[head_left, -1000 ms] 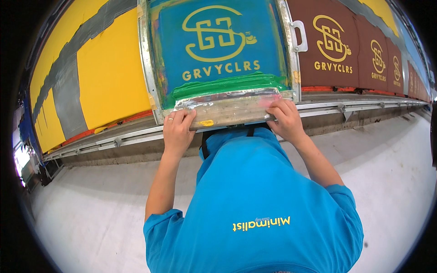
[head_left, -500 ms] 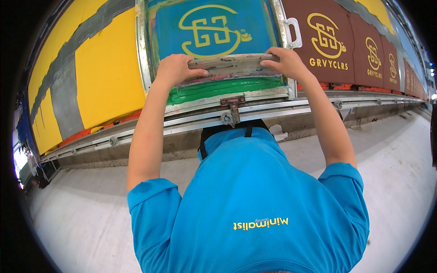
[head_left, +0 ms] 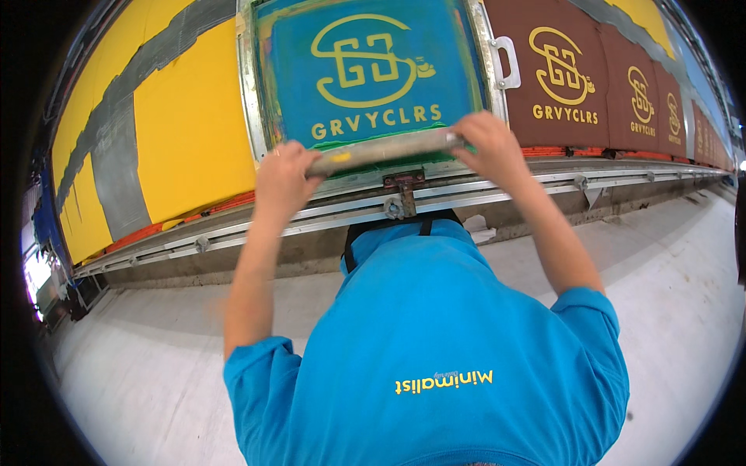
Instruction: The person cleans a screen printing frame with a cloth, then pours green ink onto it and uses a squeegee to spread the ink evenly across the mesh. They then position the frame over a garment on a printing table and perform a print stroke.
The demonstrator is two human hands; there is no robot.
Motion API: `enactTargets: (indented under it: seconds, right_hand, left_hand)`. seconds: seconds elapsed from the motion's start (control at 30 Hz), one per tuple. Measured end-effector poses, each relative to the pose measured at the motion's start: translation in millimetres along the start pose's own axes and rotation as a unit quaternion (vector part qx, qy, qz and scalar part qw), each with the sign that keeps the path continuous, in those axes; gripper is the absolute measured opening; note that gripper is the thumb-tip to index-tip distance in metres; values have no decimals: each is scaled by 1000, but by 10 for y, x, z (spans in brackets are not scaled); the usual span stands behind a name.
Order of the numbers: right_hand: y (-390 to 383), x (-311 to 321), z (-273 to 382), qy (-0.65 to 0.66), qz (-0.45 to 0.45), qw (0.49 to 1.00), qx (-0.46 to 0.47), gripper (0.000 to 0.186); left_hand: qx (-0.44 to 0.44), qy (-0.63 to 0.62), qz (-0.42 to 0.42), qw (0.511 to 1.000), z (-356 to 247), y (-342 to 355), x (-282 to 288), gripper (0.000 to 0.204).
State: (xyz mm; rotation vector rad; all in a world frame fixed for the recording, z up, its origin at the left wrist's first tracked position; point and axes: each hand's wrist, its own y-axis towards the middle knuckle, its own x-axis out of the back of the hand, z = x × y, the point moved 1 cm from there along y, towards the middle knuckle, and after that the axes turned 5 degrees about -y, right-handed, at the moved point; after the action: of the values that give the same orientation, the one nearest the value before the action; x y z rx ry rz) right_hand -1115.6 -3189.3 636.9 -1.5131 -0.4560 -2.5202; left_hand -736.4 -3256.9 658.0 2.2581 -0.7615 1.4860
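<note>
My left hand (head_left: 286,180) and my right hand (head_left: 491,151) are closed round the two ends of a long squeegee (head_left: 388,149). It lies crosswise at the near end of a printing screen (head_left: 291,70), tilted toward me. The screen has blue-green mesh with a yellow emblem and lettering in it, set in a metal frame (head_left: 250,109). Green ink (head_left: 332,144) shows in a strip along the squeegee. The squeegee hides its own blade and most of the frame's near end. A white handle (head_left: 508,64) sticks out from the frame's right side.
Brown cloth pieces (head_left: 583,128) with yellow prints lie in a row on the right. On the left is yellow cloth (head_left: 186,147) with grey strips (head_left: 116,186). A metal rail (head_left: 311,220) with a rusty clamp (head_left: 404,186) runs along the near edge, above a pale floor (head_left: 148,349).
Both hands have drawn the squeegee toward me, to the screen's near end. The lettering below the emblem is now uncovered, and the wide green ink band is mostly hidden.
</note>
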Motion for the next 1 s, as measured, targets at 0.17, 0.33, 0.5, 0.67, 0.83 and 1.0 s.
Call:
enactTargets:
  seconds: [0.17,0.33,0.5,0.67,0.83,1.0]
  right_hand:
    - [-662,-249,433,22,-73,997,-11,41]
    - [-609,12,325,-4,-75,997,-20,37]
    - [113,119,-121,11,-60,998,-22,34]
    - [539,-139,-417,54,70,993,-77,41]
    - [632,-335,-614,128,226,950,-173,48]
    - [923,-189,-749,173,284,927,-172,49]
  left_hand:
    - [13,9,-86,996,-419,-661,-383,50]
    - [-19,14,-46,999,-386,-477,-70,41]
    - [-48,36,-7,998,-21,371,150,41]
    - [68,42,122,989,305,759,-123,73]
    - [120,-28,166,978,475,875,-274,84]
    - [154,-54,310,937,577,1220,-43,84]
